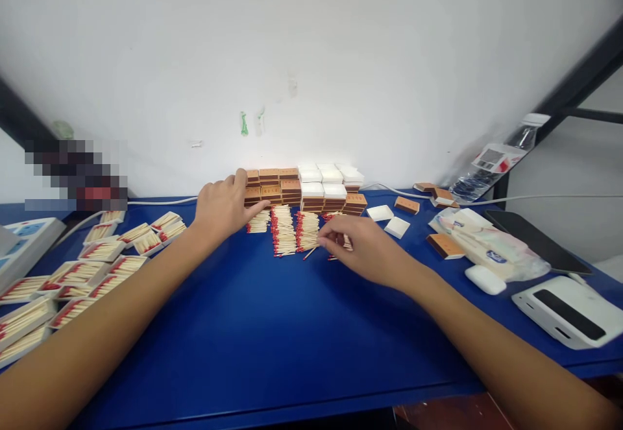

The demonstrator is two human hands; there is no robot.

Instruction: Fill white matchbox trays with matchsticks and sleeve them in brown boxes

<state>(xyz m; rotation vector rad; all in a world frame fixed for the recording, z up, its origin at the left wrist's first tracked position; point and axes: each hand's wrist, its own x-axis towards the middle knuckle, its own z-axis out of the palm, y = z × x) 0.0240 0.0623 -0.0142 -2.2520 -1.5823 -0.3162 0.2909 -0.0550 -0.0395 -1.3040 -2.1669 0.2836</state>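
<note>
My left hand [221,203] is open, fingers and thumb spread, at the left end of stacked brown matchboxes [270,193]. Its thumb reaches over a small heap of red-tipped matches [257,222]. To the right of that lie two taller rows of matches, a left row [283,232] and a right row [307,230]. My right hand [357,245] pinches what looks like a single match [310,251] beside the right row. More matches show partly behind its fingers. White matchbox trays [324,190] sit on top of the boxes at the stack's right side.
Filled match trays [80,273] cover the left of the blue table [253,339], near a power strip [29,245]. Loose white trays [396,227], matchboxes [445,246], a tissue pack [491,245], a phone [535,242], a white device [569,312] and a bottle [499,161] are right.
</note>
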